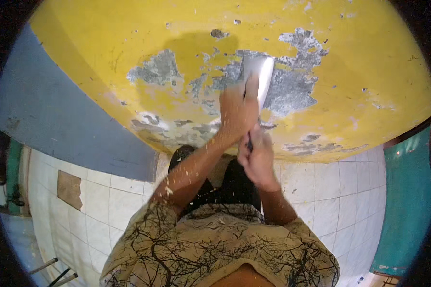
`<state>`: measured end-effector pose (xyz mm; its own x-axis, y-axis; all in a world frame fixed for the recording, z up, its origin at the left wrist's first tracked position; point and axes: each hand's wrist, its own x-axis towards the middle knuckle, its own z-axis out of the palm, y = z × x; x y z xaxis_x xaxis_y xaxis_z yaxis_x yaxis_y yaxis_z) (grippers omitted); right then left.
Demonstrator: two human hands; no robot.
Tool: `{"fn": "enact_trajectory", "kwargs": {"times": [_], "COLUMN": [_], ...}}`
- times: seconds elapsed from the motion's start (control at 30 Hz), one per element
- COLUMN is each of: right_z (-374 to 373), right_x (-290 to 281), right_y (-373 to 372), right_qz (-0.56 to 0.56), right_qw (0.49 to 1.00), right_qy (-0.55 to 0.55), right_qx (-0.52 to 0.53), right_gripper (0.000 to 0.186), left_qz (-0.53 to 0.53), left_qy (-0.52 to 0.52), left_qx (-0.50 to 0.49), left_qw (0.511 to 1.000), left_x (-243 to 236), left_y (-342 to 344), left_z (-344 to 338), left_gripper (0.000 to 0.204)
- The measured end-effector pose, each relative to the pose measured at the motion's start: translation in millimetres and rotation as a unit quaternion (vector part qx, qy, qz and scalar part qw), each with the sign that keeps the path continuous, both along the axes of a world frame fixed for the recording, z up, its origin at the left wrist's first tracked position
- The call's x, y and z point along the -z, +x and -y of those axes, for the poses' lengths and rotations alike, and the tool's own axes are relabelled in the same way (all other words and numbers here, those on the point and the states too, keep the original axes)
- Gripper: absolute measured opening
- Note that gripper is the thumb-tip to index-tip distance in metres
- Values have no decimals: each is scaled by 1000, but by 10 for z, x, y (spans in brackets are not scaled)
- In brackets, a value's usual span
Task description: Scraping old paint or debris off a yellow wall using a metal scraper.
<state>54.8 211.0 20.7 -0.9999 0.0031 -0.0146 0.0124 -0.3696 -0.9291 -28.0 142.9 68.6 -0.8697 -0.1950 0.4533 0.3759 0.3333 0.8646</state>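
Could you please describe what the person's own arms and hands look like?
Short beige fabric sleeves printed with black bare-branch patterns leave the forearms bare. The left hand and right hand are ungloved; pale flecks show on or above the left forearm.

Wall (pixel 368 71): before the person. Scraper (pixel 267 79): centre, blade against wall. Left hand (pixel 242 107): upper, on scraper. Right hand (pixel 260 158): below left, around handle. Tiled floor (pixel 321 191): below wall, both sides of the person. Tubular legs (pixel 45 266): floor, lower left. Panel (pixel 407 201): far right.
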Motion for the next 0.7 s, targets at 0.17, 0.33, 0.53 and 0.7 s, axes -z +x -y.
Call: {"fn": "enact_trajectory", "kwargs": {"times": [0.17, 0.33, 0.53, 0.7], "right_z": [-11, -87, -244, -260], "right_x": [-156, 9, -261, -191], "right_y": [50, 5, -21, 142], "right_qz": [126, 24, 65, 45], "right_qw": [987, 1000, 997, 999], "right_qy": [-94, -4, -30, 5], "right_qx": [-18, -12, -25, 2], "right_gripper": [34, 42, 41, 43], "left_qz": [10, 52, 24, 61], "left_qy": [28, 82, 50, 168], "left_qx": [20, 34, 44, 83], "left_qw": [999, 995, 997, 980], "left_x": [66, 88, 14, -44], "left_y": [49, 84, -30, 115], "left_z": [-40, -130, -203, -309], "left_gripper": [54, 54, 55, 55]}}
